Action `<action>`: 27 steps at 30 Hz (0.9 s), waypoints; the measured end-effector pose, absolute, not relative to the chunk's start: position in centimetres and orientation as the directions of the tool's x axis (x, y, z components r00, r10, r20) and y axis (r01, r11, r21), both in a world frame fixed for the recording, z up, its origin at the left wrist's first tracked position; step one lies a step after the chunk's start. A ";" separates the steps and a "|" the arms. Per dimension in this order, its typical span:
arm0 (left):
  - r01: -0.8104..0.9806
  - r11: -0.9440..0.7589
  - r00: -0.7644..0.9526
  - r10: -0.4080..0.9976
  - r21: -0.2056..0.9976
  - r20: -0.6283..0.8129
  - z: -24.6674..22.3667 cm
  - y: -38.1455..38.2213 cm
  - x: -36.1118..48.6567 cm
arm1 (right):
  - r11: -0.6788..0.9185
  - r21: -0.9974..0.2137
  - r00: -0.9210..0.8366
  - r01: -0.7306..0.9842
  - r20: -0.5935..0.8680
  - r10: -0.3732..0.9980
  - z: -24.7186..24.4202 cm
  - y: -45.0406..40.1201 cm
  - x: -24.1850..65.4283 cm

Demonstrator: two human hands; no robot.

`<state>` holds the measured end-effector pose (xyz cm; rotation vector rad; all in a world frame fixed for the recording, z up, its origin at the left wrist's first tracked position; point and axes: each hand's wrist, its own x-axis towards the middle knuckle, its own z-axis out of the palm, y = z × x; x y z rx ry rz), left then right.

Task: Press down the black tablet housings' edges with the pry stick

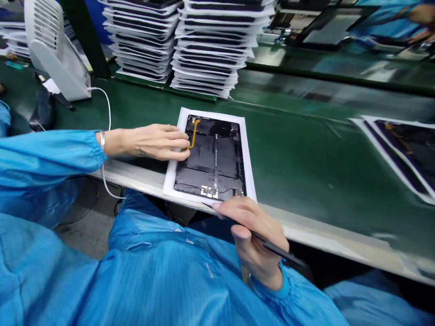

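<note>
An opened tablet point(204, 156), its black inside showing, lies on a white sheet point(249, 158) near the bench's front edge. An orange flex cable point(195, 132) runs along its upper left part, and a small white-marked board shows at its lower edge. Fingers stretched out, my left hand point(156, 142) lies over the tablet's left edge, touching near the lower end of the flex cable. My right hand point(258, 233) is closed round black tweezers point(272, 246) in front of the bench edge. Their thin tip points left, just below the tablet's lower edge.
Tall stacks of panels with white sheets point(217, 50) stand behind the tablet. A white fan point(57, 54) with a white cable is at the left. More panels on sheets point(408, 149) lie at the right. Another person's arm point(421, 16) shows at the upper right.
</note>
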<state>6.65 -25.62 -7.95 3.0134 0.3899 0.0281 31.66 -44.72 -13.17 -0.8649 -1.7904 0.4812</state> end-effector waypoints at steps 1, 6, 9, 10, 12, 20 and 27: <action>0.286 -0.956 0.954 0.290 0.073 0.068 -8.1 -26.9 6.4 | 0.656 -0.667 -0.194 0.352 0.634 0.749 -13.2 -44.7 31.7; 0.415 -0.897 0.863 0.441 0.149 0.249 -9.5 -32.6 5.9 | 0.682 -0.615 -0.149 0.395 0.690 0.709 -12.7 -43.7 31.4; 0.407 -0.865 0.866 0.468 0.293 0.177 -10.1 -33.5 6.0 | 0.704 -0.632 -0.152 0.325 0.699 0.698 -12.3 -43.0 31.0; 0.409 -0.851 0.863 0.478 0.329 0.163 -10.3 -33.4 6.1 | 0.715 -0.632 -0.160 0.299 0.706 0.690 -12.1 -42.8 30.9; 0.400 -0.832 0.857 0.488 0.384 0.164 -10.7 -33.1 6.3 | 0.733 -0.624 -0.192 0.271 0.711 0.677 -11.7 -42.5 30.9; 0.461 -0.695 0.764 0.627 0.553 0.152 -10.2 -34.0 7.3 | 0.725 -0.452 -0.444 0.520 0.583 0.681 -10.1 -40.5 30.4; 0.433 -0.042 0.631 0.728 0.901 -0.269 -9.2 -34.8 8.1 | 0.767 -0.092 -0.663 0.635 0.444 0.603 -11.2 -38.1 28.9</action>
